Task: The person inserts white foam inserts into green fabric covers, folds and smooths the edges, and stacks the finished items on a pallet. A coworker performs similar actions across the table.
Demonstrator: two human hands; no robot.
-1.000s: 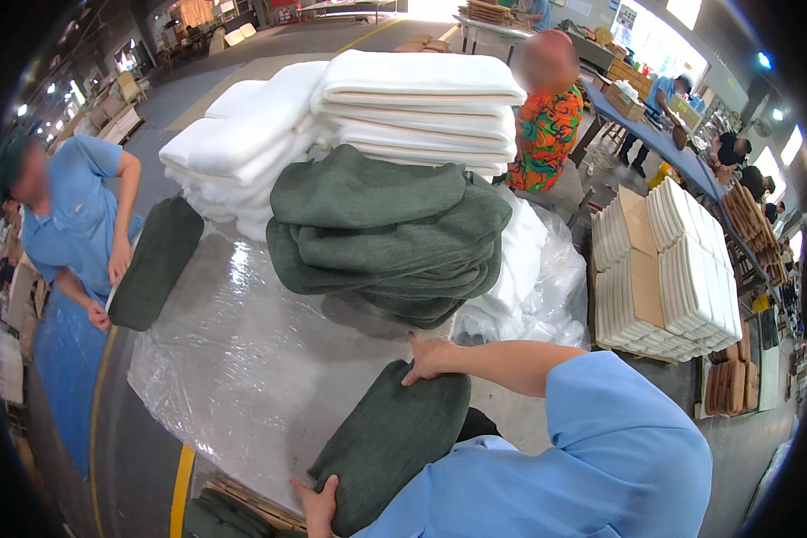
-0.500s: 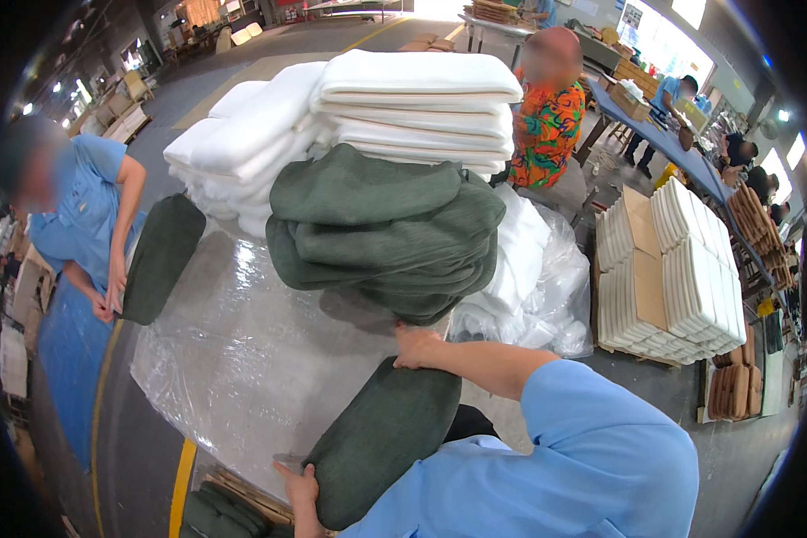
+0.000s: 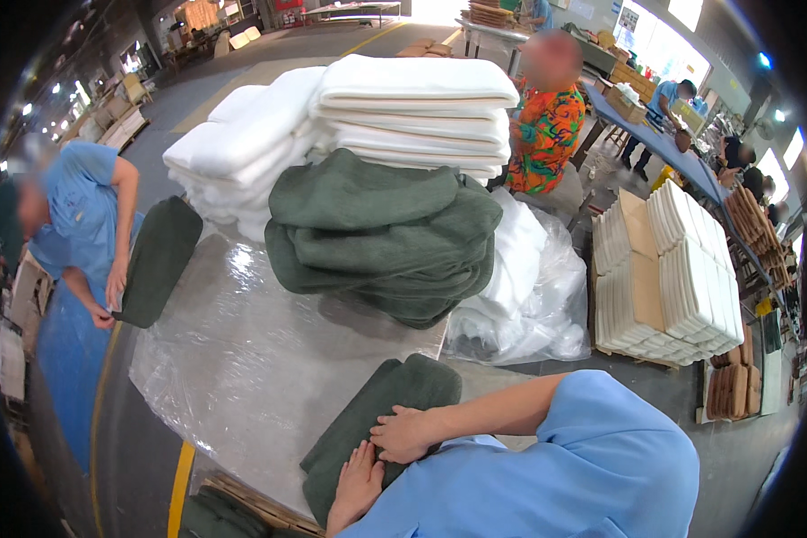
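Observation:
A dark green fabric cushion cover [image 3: 412,383] lies at the near edge of the plastic-covered table [image 3: 242,359], right in front of me. Flat on it rests my left hand [image 3: 359,478], its fingers stretched out. Just beside, my right hand [image 3: 405,434] also lies on the cover with its fingers extended, close to the left fingertips. Neither hand grips anything. Beyond them stands a heaped pile of similar green covers [image 3: 377,238]. Whether padding is inside the cover under my hands, I cannot tell.
White padding stacks [image 3: 412,94] stand behind the green pile. At left a co-worker [image 3: 85,206] holds another green cover [image 3: 161,260]. A person in a bright patterned shirt [image 3: 547,134] is beyond. A pallet of white pads [image 3: 663,278] and clear plastic bags [image 3: 547,314] are right.
Both my hands have left the cover's opposite ends and come together on its middle. The cover now looks creased along its length. The co-worker's head and shoulders have shifted slightly.

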